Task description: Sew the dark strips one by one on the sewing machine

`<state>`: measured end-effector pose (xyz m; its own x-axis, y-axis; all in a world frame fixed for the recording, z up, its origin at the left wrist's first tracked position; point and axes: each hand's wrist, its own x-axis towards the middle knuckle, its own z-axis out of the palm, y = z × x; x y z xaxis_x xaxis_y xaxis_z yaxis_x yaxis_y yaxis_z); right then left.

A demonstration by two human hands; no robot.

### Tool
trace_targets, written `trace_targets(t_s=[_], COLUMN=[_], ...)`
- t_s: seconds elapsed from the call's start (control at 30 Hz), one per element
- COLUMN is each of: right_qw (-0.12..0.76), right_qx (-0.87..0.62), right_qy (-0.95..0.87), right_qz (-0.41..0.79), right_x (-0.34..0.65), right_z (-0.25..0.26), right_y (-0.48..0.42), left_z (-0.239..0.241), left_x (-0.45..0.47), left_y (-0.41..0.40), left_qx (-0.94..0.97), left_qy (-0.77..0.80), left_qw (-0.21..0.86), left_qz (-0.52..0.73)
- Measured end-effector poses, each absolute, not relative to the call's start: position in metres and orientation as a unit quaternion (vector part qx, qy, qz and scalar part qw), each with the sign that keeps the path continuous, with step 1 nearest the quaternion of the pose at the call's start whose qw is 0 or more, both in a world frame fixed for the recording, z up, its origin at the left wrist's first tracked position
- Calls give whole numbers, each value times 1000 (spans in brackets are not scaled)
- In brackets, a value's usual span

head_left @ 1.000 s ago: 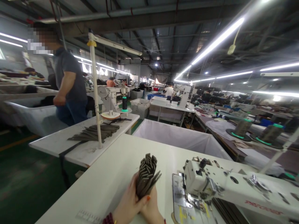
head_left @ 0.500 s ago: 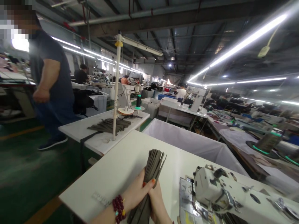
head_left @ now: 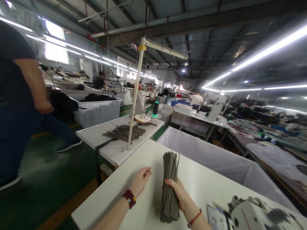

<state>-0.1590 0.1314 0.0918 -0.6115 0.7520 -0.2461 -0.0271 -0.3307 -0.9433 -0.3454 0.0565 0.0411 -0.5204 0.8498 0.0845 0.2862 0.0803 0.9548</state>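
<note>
In the head view, the person's right hand (head_left: 178,193) grips a bundle of grey-brown fabric strips (head_left: 169,206) over the near white tabletop (head_left: 153,153), left of the sewing machine (head_left: 256,215). The left hand (head_left: 140,181), half-curled with a gap between thumb and fingers, is apart from the bundle, to its left. More strips (head_left: 124,132) lie on the farther white table (head_left: 90,132).

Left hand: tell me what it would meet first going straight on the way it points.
Probably the upper part of the strip bundle, held by the right hand; depth is unclear, so the left hand might just clear it.
</note>
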Motion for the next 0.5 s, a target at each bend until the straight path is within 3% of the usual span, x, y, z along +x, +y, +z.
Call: trace_targets(t_s=[0.33, 0.5], right_qw=[153, 115], right_qx=[-319, -302], right_qy=[-708, -806], right_qz=[611, 496], right_x=[-321, -437], right_z=[116, 128], right_y=[262, 306], left_z=[18, 18], left_x=[-366, -372], left_y=[88, 88], left_qx=[513, 565], left_qy=[706, 679], left_qw=[214, 284], left_qz=[438, 374])
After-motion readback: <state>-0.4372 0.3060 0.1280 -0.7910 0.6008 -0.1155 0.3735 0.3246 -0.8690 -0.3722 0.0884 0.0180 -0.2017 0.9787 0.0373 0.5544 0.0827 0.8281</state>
